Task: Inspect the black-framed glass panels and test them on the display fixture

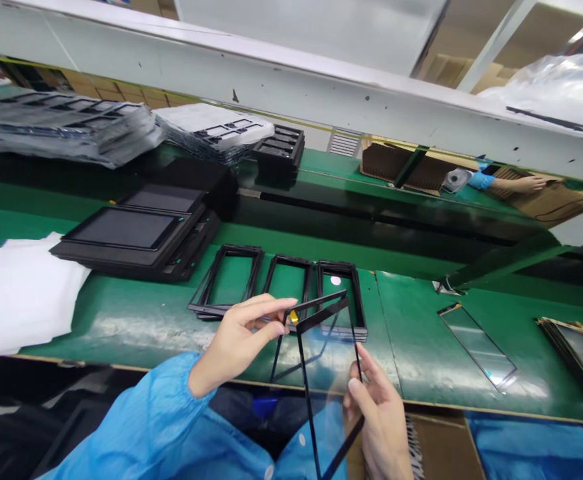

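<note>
My left hand [241, 340] is closed, pinching one corner of a thin black plastic frame [316, 302]. A small yellow flex tab [294, 317] shows right by its fingertips. My right hand [379, 417] grips the long edge of a clear touch glass panel [324, 373] with a black border. The panel is tilted in front of the frame, and their upper ends are close together; whether they touch I cannot tell. Behind them on the green bench lie three groups of black frames: a left group [212, 309], a middle one [286, 259] and a right one [354, 293].
Dark display panels [121, 229] are piled at the left beside white sheets [21, 293]. A loose glass panel [476, 343] and a panel stack [579, 357] lie at the right. Bagged frames [61, 127] fill the shelf. Another person's hand [521, 185] appears beyond it, near cardboard.
</note>
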